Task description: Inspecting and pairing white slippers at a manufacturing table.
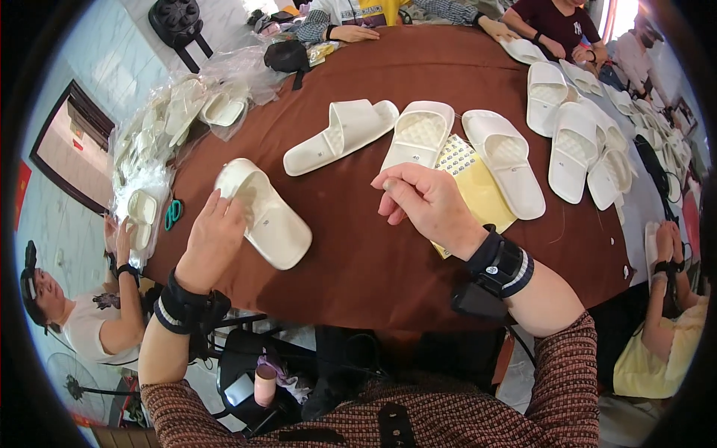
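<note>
Head view: my left hand point(215, 237) lies flat with fingers spread on a white foam slide slipper point(263, 213), pressing it down rather than closing round it. The slipper sits on the near left part of the bench point(358, 254), which wears a smooth brown cloth; its sole is broad and rounded, its strap a wide moulded band. My right hand point(422, 203) hovers above the cloth at the middle, fingers curled in with thumb and fingertips pinched together; whether something small sits in that grip I cannot tell.

Just beyond the right hand lies a yellow sheet of small stickers point(472, 179), partly under two slippers turned sole up, showing a quilted diamond tread point(420, 136) point(506, 160). A fourth slipper point(340, 136) lies strap up, angled to the left of them. More white slippers crowd the right edge point(579, 142). At the left edge are clear plastic bags holding bagged slippers point(160, 142), with green-handled scissors point(173, 213) beside them. Other people's hands rest at the far side point(355, 33).
</note>
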Available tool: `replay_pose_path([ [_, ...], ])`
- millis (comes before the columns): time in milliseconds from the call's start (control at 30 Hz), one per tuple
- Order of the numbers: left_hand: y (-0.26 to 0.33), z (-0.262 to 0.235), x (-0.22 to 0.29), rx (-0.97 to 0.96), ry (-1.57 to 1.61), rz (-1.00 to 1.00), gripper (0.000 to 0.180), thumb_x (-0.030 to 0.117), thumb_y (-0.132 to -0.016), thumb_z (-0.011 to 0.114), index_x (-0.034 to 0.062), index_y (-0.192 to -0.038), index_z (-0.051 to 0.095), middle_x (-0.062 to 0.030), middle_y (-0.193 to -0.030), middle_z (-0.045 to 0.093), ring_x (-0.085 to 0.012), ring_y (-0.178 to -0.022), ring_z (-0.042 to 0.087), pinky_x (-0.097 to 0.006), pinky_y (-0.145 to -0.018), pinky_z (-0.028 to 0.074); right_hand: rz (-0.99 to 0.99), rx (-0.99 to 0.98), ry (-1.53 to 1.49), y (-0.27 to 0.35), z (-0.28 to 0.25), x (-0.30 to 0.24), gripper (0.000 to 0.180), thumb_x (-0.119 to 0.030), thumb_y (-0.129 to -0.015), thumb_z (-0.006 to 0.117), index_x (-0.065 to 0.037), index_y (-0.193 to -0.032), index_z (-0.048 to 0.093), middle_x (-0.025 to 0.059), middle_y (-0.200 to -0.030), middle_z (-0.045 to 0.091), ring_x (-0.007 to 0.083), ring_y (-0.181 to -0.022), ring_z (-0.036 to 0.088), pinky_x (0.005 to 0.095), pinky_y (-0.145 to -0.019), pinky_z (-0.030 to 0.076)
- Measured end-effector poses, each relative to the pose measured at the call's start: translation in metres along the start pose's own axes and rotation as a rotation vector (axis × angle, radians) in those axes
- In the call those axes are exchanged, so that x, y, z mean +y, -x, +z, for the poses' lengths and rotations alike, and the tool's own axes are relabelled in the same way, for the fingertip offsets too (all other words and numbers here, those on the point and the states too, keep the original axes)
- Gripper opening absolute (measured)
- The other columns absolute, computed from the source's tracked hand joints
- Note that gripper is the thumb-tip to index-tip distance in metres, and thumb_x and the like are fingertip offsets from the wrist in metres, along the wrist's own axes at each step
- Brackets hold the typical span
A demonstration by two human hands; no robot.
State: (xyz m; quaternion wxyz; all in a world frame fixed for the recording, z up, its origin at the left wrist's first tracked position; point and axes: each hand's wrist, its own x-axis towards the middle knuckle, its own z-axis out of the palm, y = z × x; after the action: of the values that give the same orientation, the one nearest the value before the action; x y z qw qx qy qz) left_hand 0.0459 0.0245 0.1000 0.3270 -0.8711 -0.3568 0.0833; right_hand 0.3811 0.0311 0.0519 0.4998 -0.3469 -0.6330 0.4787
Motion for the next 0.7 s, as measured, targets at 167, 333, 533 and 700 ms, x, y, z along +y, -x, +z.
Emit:
replay_pose_path([
  [167,-0.010,-0.007,-0.007,0.000,0.260,0.029,0.016,0.003,-0.076,0.055,0.0048,-0.089,0.064,-0.0093,-0.092,0.056,-0.0261,-0.092,0.056,-0.037,-0.086,0.045,0.008,-0.004,0.002,0.000,0.000,-0.002,0.018,-0.008,-0.095,0.051,0.003,-0.099,0.064,0.0059,-0.071,0.065,0.0096,-0.062,0.063,0.0232,-0.058,0.052],
  [333,-0.080,-0.018,-0.008,-0.045,0.407,-0.029,0.021,0.004,-0.081,0.058,0.0041,-0.101,0.062,-0.0133,-0.112,0.058,-0.0316,-0.104,0.054,-0.041,-0.089,0.043,0.007,-0.008,-0.022,0.002,0.002,0.007,0.017,-0.009,-0.096,0.051,0.002,-0.099,0.064,0.0056,-0.071,0.065,0.0092,-0.062,0.062,0.0232,-0.058,0.052],
  [533,-0.164,0.022,-0.023,0.097,0.314,0.004,0.026,0.007,-0.082,0.058,0.0034,-0.108,0.060,-0.0167,-0.123,0.054,-0.0318,-0.115,0.051,-0.042,-0.093,0.042,-0.097,-0.012,0.047,0.006,0.005,0.007,0.015,-0.010,-0.094,0.053,0.000,-0.097,0.063,0.0087,-0.069,0.064,0.0141,-0.063,0.064,0.0274,-0.057,0.051],
  [700,-0.206,0.075,-0.033,0.058,0.491,-0.217,0.041,0.012,-0.081,0.057,0.0032,-0.121,0.054,-0.0222,-0.123,0.056,-0.0360,-0.114,0.054,-0.047,-0.094,0.044,-0.111,0.004,0.036,0.006,0.006,0.004,0.015,-0.010,-0.094,0.052,0.001,-0.095,0.062,0.0105,-0.068,0.064,0.0172,-0.064,0.065,0.0303,-0.061,0.051],
])
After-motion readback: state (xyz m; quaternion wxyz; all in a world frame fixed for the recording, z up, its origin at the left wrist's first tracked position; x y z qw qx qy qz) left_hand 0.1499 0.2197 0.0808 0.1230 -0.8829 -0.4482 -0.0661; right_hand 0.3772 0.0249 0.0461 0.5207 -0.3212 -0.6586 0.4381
